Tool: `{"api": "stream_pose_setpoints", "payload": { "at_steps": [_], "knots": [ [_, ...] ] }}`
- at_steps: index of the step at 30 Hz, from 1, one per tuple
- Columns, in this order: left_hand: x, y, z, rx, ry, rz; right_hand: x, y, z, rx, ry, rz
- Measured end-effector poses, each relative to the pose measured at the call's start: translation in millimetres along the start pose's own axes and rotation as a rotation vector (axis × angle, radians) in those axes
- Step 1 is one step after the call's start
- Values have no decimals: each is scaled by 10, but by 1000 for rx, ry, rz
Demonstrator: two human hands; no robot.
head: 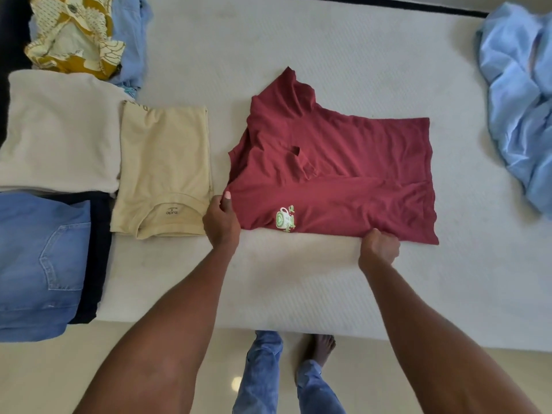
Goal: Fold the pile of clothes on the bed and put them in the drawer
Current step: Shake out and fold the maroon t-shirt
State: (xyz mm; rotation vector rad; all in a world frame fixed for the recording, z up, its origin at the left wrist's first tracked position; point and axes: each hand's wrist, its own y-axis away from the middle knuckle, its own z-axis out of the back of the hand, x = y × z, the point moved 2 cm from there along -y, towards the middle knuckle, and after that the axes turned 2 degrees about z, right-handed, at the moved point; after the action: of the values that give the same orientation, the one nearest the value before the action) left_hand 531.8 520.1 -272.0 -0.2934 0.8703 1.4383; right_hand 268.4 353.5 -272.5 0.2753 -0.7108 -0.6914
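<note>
Maroon cotton t-shirt [337, 180] half-folded mid-bed, left hand [221, 221] and right hand [378, 247] pinching its near edge; beige tee [162, 168], cream top [59, 130], jeans [38, 258] folded, patterned [74, 34] and blue garments [519, 94] left, drawer unseen.

A white bed [298, 279] is seen from above. Laid flat on it are a maroon T-shirt [343, 174], a folded beige T-shirt [164, 162], a cream garment [59, 130] and folded blue jeans [38, 258]. A patterned yellow garment [74, 34] and crumpled light-blue cloth [519, 94] are heaped at the far corners.
</note>
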Motion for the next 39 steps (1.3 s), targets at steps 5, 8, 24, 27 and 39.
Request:
{"api": "stream_pose_setpoints", "payload": {
  "at_steps": [5, 8, 24, 27, 39],
  "knots": [
    [74, 24, -1, -25, -403, 29, -108, -208, 255, 64, 115, -88],
    [5, 158, -106, -62, -447, 23, -137, -354, 427, -39, 254, -10],
    [-251, 1233, -1353, 407, -730, -791, -165, -1337, 862, 235, 286, 522],
    [-178, 1262, -1331, 415, -734, -827, -306, -1409, 968, 275, 163, 470],
    [-113, 1340, -1225, 400, -669, -796, -400, -1341, 1112, 227, 114, 200]
  ]
}}
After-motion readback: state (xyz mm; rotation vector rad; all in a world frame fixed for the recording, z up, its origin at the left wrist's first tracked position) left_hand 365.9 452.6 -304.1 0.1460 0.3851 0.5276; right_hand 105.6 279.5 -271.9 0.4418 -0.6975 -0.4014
